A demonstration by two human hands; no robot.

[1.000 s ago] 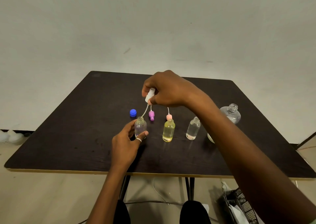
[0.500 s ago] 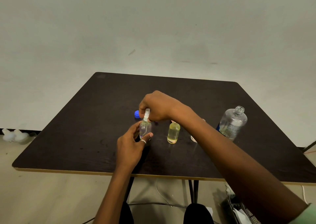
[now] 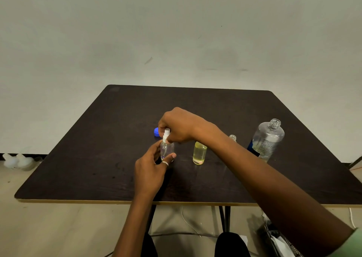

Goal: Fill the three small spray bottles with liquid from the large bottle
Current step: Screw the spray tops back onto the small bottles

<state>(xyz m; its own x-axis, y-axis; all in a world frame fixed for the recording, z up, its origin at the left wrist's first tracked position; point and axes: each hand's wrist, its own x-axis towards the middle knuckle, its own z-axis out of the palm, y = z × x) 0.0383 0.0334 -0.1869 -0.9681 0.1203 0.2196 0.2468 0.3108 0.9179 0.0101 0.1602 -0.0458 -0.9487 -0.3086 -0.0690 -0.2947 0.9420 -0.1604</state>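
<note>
left hand [image 3: 150, 170] curls round the clear spray bottle [image 3: 166, 150] near the centre of the table [image 3: 117, 139]; right hand [image 3: 178, 125] pinches the white spray cap [image 3: 166, 134] on its neck. large bottle [image 3: 267, 139] stands uncapped at 3 o'clock. advice: hold the bottle upright, seat the threads squarely, twist gently.

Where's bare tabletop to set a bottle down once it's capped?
Bare table lies left of the blue cap and left hand, and behind the right hand to the far edge. Crowded: clear bottle, yellow bottle, large bottle row.
</note>
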